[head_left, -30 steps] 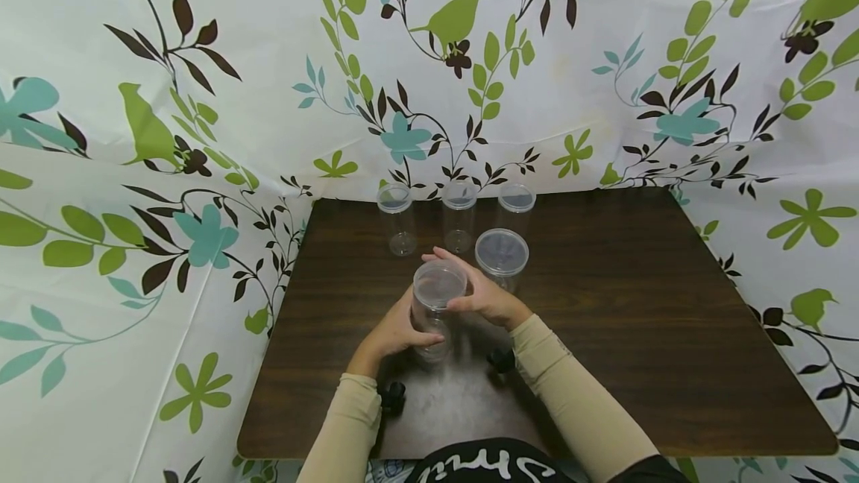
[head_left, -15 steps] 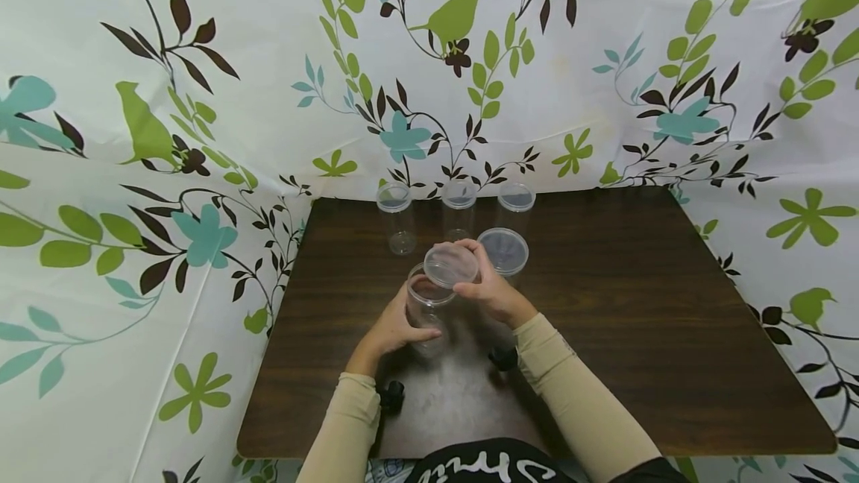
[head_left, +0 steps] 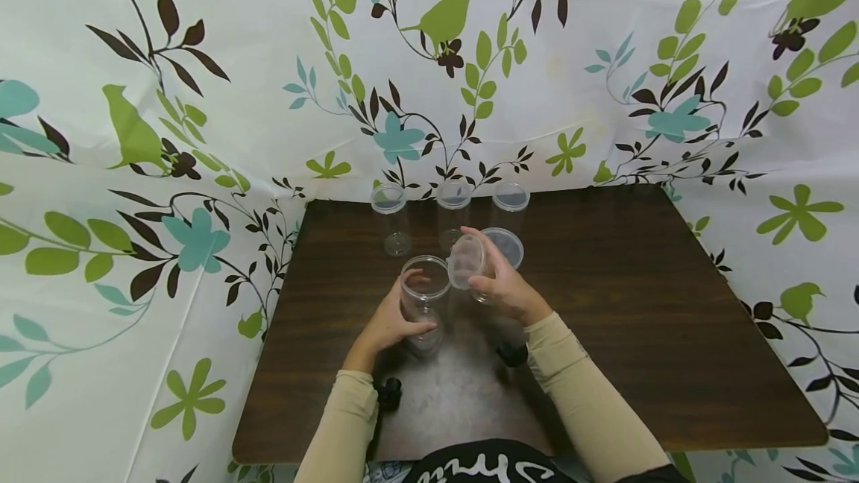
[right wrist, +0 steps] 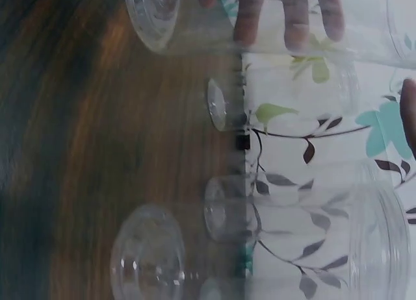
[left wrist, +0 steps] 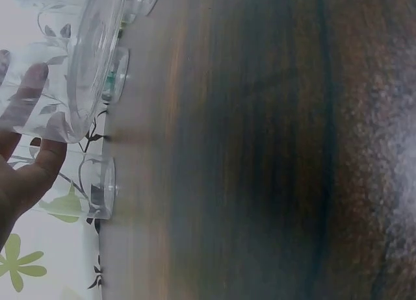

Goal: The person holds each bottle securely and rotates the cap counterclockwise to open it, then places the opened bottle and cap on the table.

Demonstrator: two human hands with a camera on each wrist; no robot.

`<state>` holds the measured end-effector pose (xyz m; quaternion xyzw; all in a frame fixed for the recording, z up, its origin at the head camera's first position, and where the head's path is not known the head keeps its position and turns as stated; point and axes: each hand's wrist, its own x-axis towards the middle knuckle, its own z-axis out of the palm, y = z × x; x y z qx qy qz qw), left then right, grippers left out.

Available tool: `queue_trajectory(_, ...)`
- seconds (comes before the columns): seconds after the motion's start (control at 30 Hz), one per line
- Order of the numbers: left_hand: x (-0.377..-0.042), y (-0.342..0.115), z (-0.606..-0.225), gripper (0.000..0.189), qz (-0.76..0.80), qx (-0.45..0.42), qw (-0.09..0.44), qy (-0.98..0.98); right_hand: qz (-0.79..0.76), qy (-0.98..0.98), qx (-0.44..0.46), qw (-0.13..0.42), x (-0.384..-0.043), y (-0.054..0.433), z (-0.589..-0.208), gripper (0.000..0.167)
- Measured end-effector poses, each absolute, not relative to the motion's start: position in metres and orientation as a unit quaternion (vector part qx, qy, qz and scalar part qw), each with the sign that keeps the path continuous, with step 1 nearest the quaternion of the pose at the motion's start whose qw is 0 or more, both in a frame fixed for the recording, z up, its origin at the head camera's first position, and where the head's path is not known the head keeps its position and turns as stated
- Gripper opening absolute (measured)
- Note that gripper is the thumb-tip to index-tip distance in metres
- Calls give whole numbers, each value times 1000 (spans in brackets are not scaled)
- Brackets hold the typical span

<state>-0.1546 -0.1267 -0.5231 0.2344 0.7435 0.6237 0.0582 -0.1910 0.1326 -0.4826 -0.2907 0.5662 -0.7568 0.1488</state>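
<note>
My left hand (head_left: 389,325) grips a clear plastic jar (head_left: 426,300) round its side, near the middle of the table. The jar's mouth is uncovered and it looks empty. In the left wrist view the fingers (left wrist: 49,160) curl round the jar wall (left wrist: 84,86). Just right of the rim, my right hand (head_left: 506,288) pinches a clear round lid (head_left: 466,262) by its edge, tilted steeply and off the jar. From the right wrist camera, the held jar (right wrist: 188,21) appears at the top, and only a fingertip (right wrist: 409,108) of my right hand shows.
Three lidded clear jars stand in a row at the back: left (head_left: 390,203), middle (head_left: 454,200) and right (head_left: 511,201). Another lidded jar (head_left: 508,246) stands nearer, partly hidden by my right hand. The dark wooden table (head_left: 637,334) meets a patterned cloth (head_left: 557,80) behind.
The lid has come off the jar, lifted by my right hand to the right and tipped up steeply. My left hand keeps its grip on the jar, which has shifted slightly left.
</note>
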Motion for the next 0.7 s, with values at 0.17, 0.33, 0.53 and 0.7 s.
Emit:
queue_trajectory(0.17,-155,-127,-523,95,623,229,55,746,-617,690,-341,162,-187,149,-476,98)
queue_trajectory(0.33,-156,-128,-525,95,617,229,40,752,-473,767,-384,203,-179,163,-469,89)
queue_trajectory(0.53,-156,-129,-524,96,606,218,41,764,-360,800,-375,301,-175,176,-474,82)
queue_trajectory(0.7,-156,-129,-524,96,608,217,47,763,-310,820,-308,370,-174,187,-490,83)
